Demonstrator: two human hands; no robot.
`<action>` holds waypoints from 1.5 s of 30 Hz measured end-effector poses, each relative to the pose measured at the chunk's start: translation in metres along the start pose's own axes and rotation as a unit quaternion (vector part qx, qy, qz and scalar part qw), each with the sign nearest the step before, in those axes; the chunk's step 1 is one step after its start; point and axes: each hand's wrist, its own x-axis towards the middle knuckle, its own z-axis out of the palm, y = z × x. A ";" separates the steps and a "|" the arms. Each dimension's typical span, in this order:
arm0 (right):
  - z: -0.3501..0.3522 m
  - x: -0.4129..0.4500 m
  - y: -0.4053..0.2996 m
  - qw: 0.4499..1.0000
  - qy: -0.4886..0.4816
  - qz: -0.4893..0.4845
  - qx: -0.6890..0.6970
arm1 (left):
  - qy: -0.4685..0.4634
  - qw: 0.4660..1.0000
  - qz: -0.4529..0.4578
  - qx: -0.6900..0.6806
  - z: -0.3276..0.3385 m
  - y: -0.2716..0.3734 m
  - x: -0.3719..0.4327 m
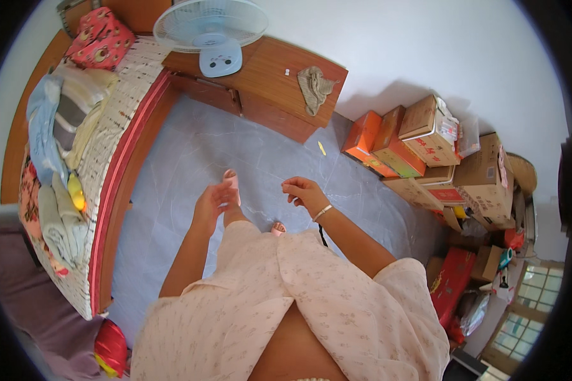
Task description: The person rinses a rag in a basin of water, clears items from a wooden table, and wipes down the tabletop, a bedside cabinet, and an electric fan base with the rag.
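Both of my hands hang in the air over the grey marbled floor (181, 157), holding nothing. My left hand (214, 200) has its fingers loosely bent and somewhat blurred, above one pink sandal (233, 185). Fingers curled and slightly apart, my right hand (305, 193) shows a bracelet at the wrist. Ahead stands a low wooden cabinet (271, 62) that carries a light blue electric fan (219, 62), a crumpled beige cloth (314, 88) and a small white object (287, 72). A yellow strip (321, 148) lies on the floor near the cabinet's right end.
At left is a bed (138, 81) with a wooden side rail, folded blankets (59, 214), a yellow plush toy (76, 192) and a red patterned pillow (100, 40). Stacked cardboard boxes (481, 176) line the right wall, near orange cartons (362, 138) and a red box (453, 281).
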 end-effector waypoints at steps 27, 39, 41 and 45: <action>-0.157 0.572 -0.089 0.785 0.459 -0.140 -0.391 | -0.006 0.988 -0.152 0.015 -0.003 -0.078 0.546; -0.176 0.539 -0.078 0.820 0.349 -0.184 -0.414 | 0.110 0.963 -0.173 -0.175 0.051 -0.119 0.597; -0.176 0.512 -0.060 0.836 0.353 -0.229 -0.352 | 0.101 0.963 -0.171 -0.181 0.052 -0.128 0.606; -0.125 0.448 -0.027 0.905 0.351 -0.217 -0.099 | 0.021 0.954 -0.090 -0.285 0.009 -0.156 0.623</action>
